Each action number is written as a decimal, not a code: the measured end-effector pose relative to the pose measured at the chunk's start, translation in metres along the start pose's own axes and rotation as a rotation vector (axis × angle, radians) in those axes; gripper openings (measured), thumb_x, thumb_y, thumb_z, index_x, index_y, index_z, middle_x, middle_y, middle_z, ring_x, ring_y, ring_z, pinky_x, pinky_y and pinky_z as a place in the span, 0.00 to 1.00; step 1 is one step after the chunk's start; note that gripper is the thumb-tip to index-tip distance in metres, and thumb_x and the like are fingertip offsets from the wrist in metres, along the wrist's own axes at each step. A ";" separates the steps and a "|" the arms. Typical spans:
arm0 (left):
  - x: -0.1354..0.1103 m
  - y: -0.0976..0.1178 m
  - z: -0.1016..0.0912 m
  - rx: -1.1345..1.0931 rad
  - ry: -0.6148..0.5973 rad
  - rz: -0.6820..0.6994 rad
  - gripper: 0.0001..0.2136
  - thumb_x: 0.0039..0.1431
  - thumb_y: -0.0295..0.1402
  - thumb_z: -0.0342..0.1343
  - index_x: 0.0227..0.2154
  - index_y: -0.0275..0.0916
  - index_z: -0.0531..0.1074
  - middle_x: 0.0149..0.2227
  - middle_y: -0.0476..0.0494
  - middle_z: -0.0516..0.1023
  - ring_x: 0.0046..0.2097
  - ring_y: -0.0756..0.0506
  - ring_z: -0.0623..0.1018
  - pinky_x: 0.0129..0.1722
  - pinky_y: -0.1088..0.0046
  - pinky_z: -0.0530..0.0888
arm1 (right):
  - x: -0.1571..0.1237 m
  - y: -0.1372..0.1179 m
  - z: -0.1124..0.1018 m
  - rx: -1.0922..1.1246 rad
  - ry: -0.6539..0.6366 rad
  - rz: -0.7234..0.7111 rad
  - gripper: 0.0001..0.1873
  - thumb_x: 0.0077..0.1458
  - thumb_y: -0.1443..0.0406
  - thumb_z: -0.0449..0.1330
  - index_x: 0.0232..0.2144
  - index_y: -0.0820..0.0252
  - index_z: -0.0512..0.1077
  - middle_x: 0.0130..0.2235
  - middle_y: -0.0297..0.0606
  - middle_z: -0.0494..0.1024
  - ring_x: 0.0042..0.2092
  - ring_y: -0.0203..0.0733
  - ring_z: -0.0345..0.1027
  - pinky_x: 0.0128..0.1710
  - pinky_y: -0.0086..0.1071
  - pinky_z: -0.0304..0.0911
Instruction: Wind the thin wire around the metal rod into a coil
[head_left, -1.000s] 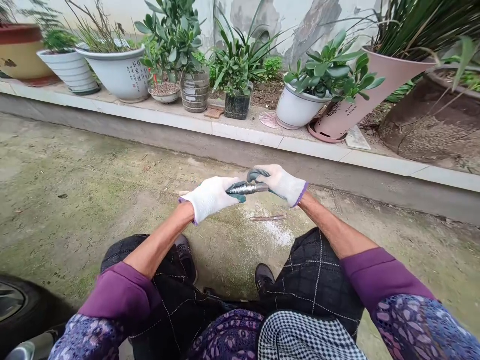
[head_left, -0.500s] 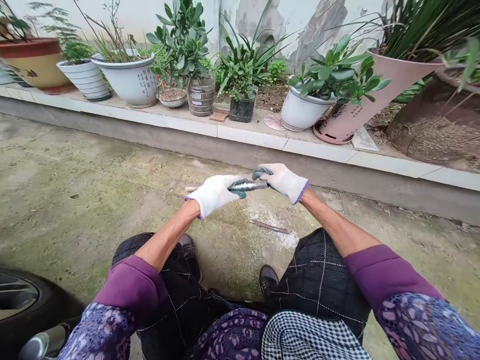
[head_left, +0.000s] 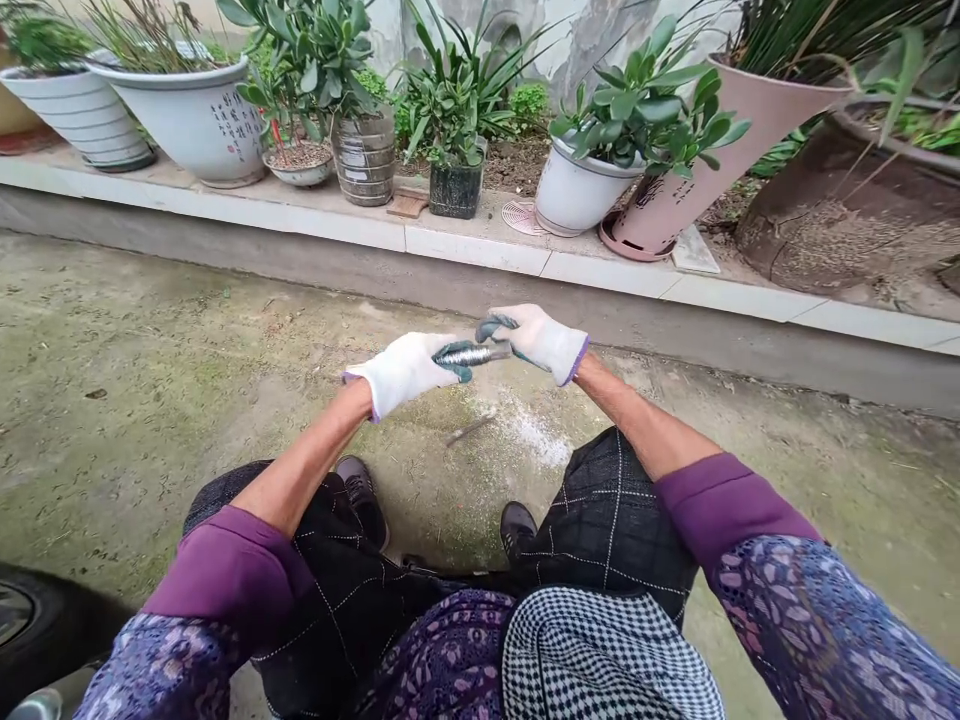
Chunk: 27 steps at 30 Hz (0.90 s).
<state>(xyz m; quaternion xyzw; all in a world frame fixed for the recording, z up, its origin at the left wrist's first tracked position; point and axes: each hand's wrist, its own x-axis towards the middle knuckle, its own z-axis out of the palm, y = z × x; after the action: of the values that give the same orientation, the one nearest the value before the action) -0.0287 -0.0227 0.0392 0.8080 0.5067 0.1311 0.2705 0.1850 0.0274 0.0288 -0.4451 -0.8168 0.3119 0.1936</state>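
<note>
Crosswise, the silvery rod (head_left: 475, 355) pointed right; left fingers (head_left: 458, 374) grasped its left part, right fingers (head_left: 496, 324) curled near its end, grip unclear.

We see a tiled ledge (head_left: 472, 256) carrying a black square pot (head_left: 454, 192). Just left of that pot we find a flat brown piece (head_left: 409, 203), then, farther left, a ringed clear pot (head_left: 364, 160), a shallow bowl (head_left: 300, 172), a lettered white pot (head_left: 184, 125) and a ribbed white pot (head_left: 82, 112). To its right we count a pink disc (head_left: 521, 217), a plain white pot (head_left: 577, 192), a pink saucer (head_left: 634, 247) and a pale tile (head_left: 696, 252). On the green-tinged ground (head_left: 187, 370) in front of it, we see a thin stick (head_left: 471, 430) and scattered white grains (head_left: 538, 438).
</note>
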 end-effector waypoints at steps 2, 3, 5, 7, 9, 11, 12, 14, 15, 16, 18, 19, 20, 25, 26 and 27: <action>0.002 0.000 -0.006 -0.139 0.146 -0.030 0.22 0.56 0.40 0.57 0.52 0.37 0.74 0.41 0.46 0.81 0.36 0.48 0.76 0.39 0.73 0.73 | 0.000 -0.002 0.004 0.129 0.001 0.047 0.11 0.49 0.68 0.51 0.30 0.61 0.73 0.24 0.31 0.68 0.25 0.32 0.57 0.28 0.28 0.53; 0.003 -0.002 -0.009 -0.158 0.215 -0.053 0.22 0.56 0.40 0.56 0.52 0.36 0.73 0.42 0.45 0.81 0.37 0.48 0.76 0.39 0.73 0.73 | -0.002 -0.006 0.008 0.167 -0.009 0.051 0.11 0.49 0.67 0.50 0.31 0.61 0.73 0.23 0.30 0.66 0.24 0.32 0.56 0.26 0.28 0.52; 0.005 -0.006 -0.012 -0.086 0.289 -0.098 0.21 0.56 0.40 0.56 0.51 0.36 0.73 0.44 0.43 0.80 0.39 0.47 0.77 0.41 0.72 0.72 | -0.009 -0.019 0.014 0.176 -0.051 0.009 0.12 0.50 0.67 0.50 0.31 0.61 0.73 0.23 0.29 0.67 0.24 0.31 0.56 0.26 0.28 0.52; 0.005 -0.010 -0.010 0.094 0.254 -0.154 0.18 0.57 0.40 0.57 0.49 0.40 0.75 0.43 0.43 0.81 0.41 0.45 0.78 0.43 0.71 0.72 | -0.017 -0.032 0.014 0.111 -0.091 -0.034 0.11 0.51 0.65 0.51 0.31 0.61 0.73 0.24 0.30 0.68 0.25 0.31 0.56 0.28 0.28 0.53; 0.004 -0.009 -0.003 0.271 0.136 -0.199 0.15 0.56 0.40 0.57 0.45 0.42 0.76 0.40 0.43 0.81 0.41 0.43 0.79 0.43 0.70 0.72 | -0.021 -0.037 0.008 0.035 -0.089 -0.037 0.11 0.52 0.65 0.52 0.30 0.61 0.74 0.24 0.30 0.68 0.26 0.31 0.56 0.29 0.28 0.52; 0.001 -0.004 0.004 0.318 0.006 -0.185 0.14 0.54 0.39 0.58 0.43 0.43 0.77 0.37 0.44 0.82 0.40 0.44 0.79 0.42 0.70 0.72 | -0.020 -0.031 -0.003 0.014 -0.034 -0.020 0.10 0.51 0.66 0.52 0.29 0.62 0.74 0.24 0.31 0.68 0.27 0.32 0.56 0.29 0.29 0.52; 0.000 -0.001 0.007 0.271 -0.033 -0.154 0.15 0.53 0.39 0.59 0.44 0.43 0.77 0.37 0.46 0.82 0.39 0.45 0.78 0.41 0.71 0.72 | -0.018 -0.026 -0.008 0.028 0.000 -0.006 0.10 0.50 0.67 0.52 0.29 0.62 0.74 0.25 0.31 0.68 0.27 0.32 0.56 0.29 0.29 0.52; -0.002 0.005 0.008 0.069 -0.027 -0.086 0.20 0.52 0.39 0.60 0.49 0.43 0.76 0.38 0.47 0.81 0.37 0.47 0.77 0.39 0.72 0.73 | -0.013 -0.015 -0.013 0.095 0.056 0.041 0.09 0.48 0.69 0.52 0.29 0.63 0.73 0.24 0.31 0.67 0.26 0.32 0.56 0.27 0.28 0.52; -0.002 0.007 0.007 -0.050 0.013 -0.070 0.22 0.53 0.39 0.59 0.52 0.41 0.75 0.39 0.46 0.81 0.35 0.48 0.77 0.37 0.73 0.73 | -0.011 -0.011 -0.013 0.133 0.067 0.073 0.09 0.48 0.70 0.52 0.29 0.62 0.72 0.23 0.30 0.66 0.25 0.32 0.55 0.26 0.28 0.51; -0.001 0.007 0.005 -0.151 0.067 -0.071 0.24 0.54 0.39 0.58 0.54 0.40 0.73 0.40 0.45 0.81 0.34 0.49 0.76 0.35 0.73 0.73 | -0.010 -0.009 -0.011 0.164 0.063 0.100 0.09 0.48 0.70 0.52 0.29 0.62 0.72 0.22 0.29 0.65 0.24 0.31 0.54 0.25 0.28 0.51; 0.003 0.004 -0.001 -0.239 0.181 -0.095 0.25 0.56 0.40 0.56 0.56 0.38 0.71 0.41 0.44 0.80 0.33 0.49 0.76 0.34 0.73 0.73 | -0.012 -0.011 -0.002 0.174 0.015 0.100 0.09 0.50 0.69 0.51 0.30 0.61 0.72 0.21 0.28 0.64 0.23 0.31 0.53 0.25 0.28 0.50; 0.006 0.001 -0.004 -0.216 0.224 -0.103 0.24 0.57 0.39 0.55 0.56 0.38 0.71 0.42 0.43 0.80 0.35 0.49 0.76 0.36 0.72 0.74 | -0.014 -0.015 0.004 0.144 -0.013 0.070 0.09 0.51 0.68 0.51 0.31 0.61 0.72 0.22 0.29 0.65 0.23 0.32 0.54 0.25 0.28 0.51; 0.008 -0.003 -0.005 -0.150 0.249 -0.107 0.23 0.57 0.39 0.55 0.55 0.39 0.72 0.43 0.43 0.80 0.37 0.48 0.77 0.38 0.72 0.74 | -0.017 -0.019 0.009 0.097 -0.042 0.023 0.09 0.52 0.67 0.52 0.30 0.60 0.72 0.23 0.30 0.67 0.25 0.32 0.56 0.27 0.29 0.52; 0.006 -0.011 0.001 0.358 0.126 -0.123 0.17 0.59 0.40 0.55 0.49 0.43 0.75 0.44 0.41 0.81 0.43 0.42 0.79 0.45 0.68 0.73 | -0.022 -0.026 0.008 -0.097 -0.034 -0.087 0.10 0.54 0.64 0.53 0.29 0.60 0.73 0.27 0.32 0.71 0.29 0.34 0.60 0.32 0.29 0.54; 0.003 -0.008 0.002 0.398 0.083 -0.106 0.17 0.59 0.40 0.55 0.49 0.43 0.75 0.44 0.41 0.81 0.43 0.42 0.80 0.44 0.67 0.73 | -0.021 -0.023 0.004 -0.099 -0.004 -0.073 0.10 0.54 0.65 0.52 0.29 0.60 0.73 0.26 0.32 0.71 0.29 0.34 0.59 0.32 0.29 0.54; 0.001 -0.005 0.003 0.400 0.047 -0.079 0.17 0.59 0.41 0.55 0.49 0.44 0.75 0.44 0.42 0.81 0.43 0.42 0.80 0.45 0.67 0.73 | -0.018 -0.019 0.000 -0.088 0.026 -0.061 0.10 0.53 0.66 0.52 0.29 0.60 0.73 0.26 0.32 0.71 0.29 0.34 0.59 0.32 0.29 0.54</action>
<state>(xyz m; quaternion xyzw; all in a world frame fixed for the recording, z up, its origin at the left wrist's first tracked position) -0.0309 -0.0214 0.0334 0.8217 0.5603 0.0359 0.0976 0.1833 0.0043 0.0413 -0.4319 -0.8404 0.2638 0.1939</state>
